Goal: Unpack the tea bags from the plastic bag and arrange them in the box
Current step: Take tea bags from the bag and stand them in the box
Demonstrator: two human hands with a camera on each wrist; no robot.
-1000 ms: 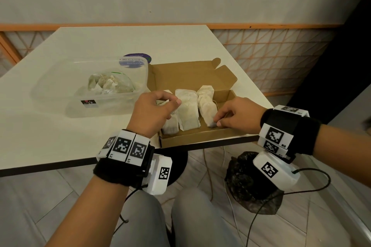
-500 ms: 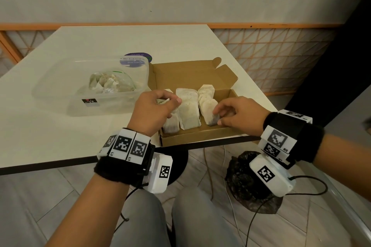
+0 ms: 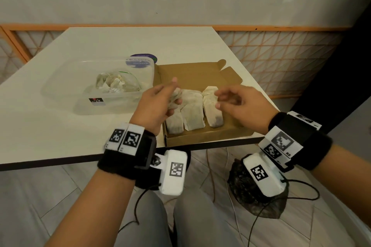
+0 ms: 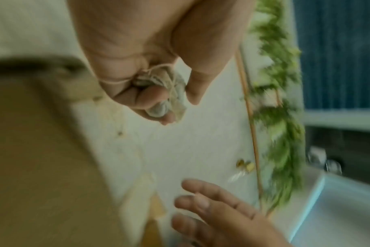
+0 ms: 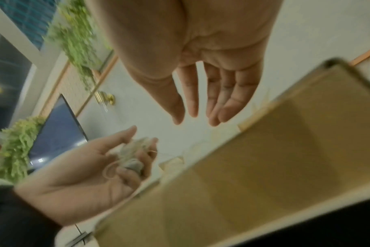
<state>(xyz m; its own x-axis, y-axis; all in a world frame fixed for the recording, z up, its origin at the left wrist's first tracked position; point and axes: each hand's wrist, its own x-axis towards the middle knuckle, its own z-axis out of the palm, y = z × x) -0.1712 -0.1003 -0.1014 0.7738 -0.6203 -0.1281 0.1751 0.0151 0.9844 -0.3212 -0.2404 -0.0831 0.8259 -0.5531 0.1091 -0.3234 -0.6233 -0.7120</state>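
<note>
Three tea bags lie in the box; the tub holds the plastic bag. Left hand clutches strings; right hand slack, holding nothing.

Matt brown cardboard box; clear plastic tub; tea bags seemingly paper.

A white surface with a dark near edge carries everything. At its near right corner lies an open brown cardboard box, its lid folded back flat toward the far side, its near wall flush with the surface's near edge. Just to the left of the box stands a clear plastic container. Behind the container's far right corner, a round dark blue sticker or disc lies on the surface.
</note>
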